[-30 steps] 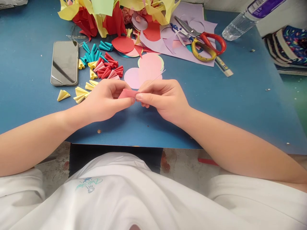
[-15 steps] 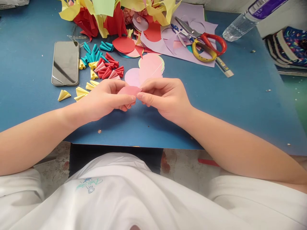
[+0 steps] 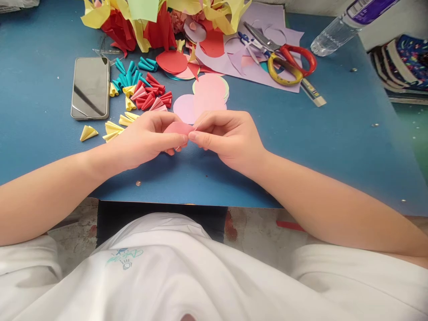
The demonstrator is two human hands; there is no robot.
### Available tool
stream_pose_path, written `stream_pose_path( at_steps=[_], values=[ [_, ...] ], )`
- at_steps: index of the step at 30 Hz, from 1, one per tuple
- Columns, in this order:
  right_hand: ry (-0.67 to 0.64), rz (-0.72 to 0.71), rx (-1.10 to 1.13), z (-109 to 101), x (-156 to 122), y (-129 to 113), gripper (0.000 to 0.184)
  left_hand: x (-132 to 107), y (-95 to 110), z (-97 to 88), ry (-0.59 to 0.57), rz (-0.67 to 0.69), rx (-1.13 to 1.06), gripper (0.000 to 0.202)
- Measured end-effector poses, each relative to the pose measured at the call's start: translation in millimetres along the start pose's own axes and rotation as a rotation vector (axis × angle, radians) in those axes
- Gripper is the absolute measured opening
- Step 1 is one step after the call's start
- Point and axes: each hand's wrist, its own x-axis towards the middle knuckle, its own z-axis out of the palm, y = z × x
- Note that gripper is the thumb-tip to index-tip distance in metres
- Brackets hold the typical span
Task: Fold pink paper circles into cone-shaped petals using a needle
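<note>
Covering most of the view, blue table (image 3: pixel 334 147) holds, on its far side, a purple sheet (image 3: pixel 254 76) w/ red/yellow-handled scissors (image 3: pixel 284 62) lying on it and a phone (image 3: pixel 90 88) face-up at far left. L hand (image 3: pixel 147 140) and R hand (image 3: pixel 227 138) meet mid-table near the front edge, fingertips almost touching, both pinching the same thing betw thumb + forefinger. Behind them lie overlapping pink circles (image 3: pixel 207 96), left of those a cluster of small rolled cones (image 3: pixel 143 91) (teal, red, yellow), and smallest, the pink paper piece (image 3: pixel 179 128) itself, clamped in both hands just above the tabletop, in front of the circles.
</note>
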Motion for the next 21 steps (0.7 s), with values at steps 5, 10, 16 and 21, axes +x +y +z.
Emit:
stream_pose_path(
  at_steps=[5,10,16,21],
  values=[
    [0.014,-0.017,-0.002,-0.6,-1.2,1.1,0.029,-3.3,4.1,1.3,0.045,0.042,0.103,0.015],
    [0.009,-0.034,0.025,-0.1,-0.8,2.8,0.032,-5.1,5.2,2.5,0.071,0.054,0.132,0.02],
    [0.012,-0.047,0.035,-0.9,0.5,3.2,0.029,-7.1,5.2,2.3,0.074,0.065,0.167,0.019],
    [0.07,-0.054,-0.022,-0.5,0.5,-0.1,0.031,-6.7,3.3,3.0,0.088,0.125,0.142,0.014]
  ],
)
